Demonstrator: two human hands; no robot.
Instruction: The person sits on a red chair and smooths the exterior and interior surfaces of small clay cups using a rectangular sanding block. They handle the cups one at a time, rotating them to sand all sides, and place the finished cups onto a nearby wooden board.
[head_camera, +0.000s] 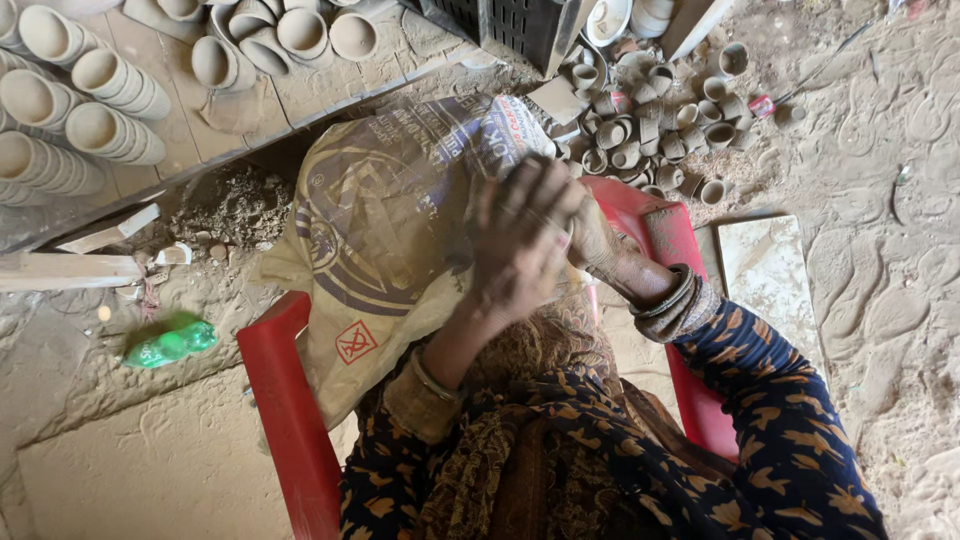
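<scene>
My left hand and my right hand are pressed together at the middle of the view, both coated in clay dust. Something small and pale shows between the palms at the right edge of the left hand; I cannot tell what it is. Both hands hover over a printed woven sack draped across a red plastic chair. I wear dark patterned sleeves and bangles on both wrists.
Stacks of unfired clay cups lie on a wooden board at upper left. A heap of small clay cups sits on the dusty ground behind the chair. A crumpled green bottle lies at left, a flat stone slab at right.
</scene>
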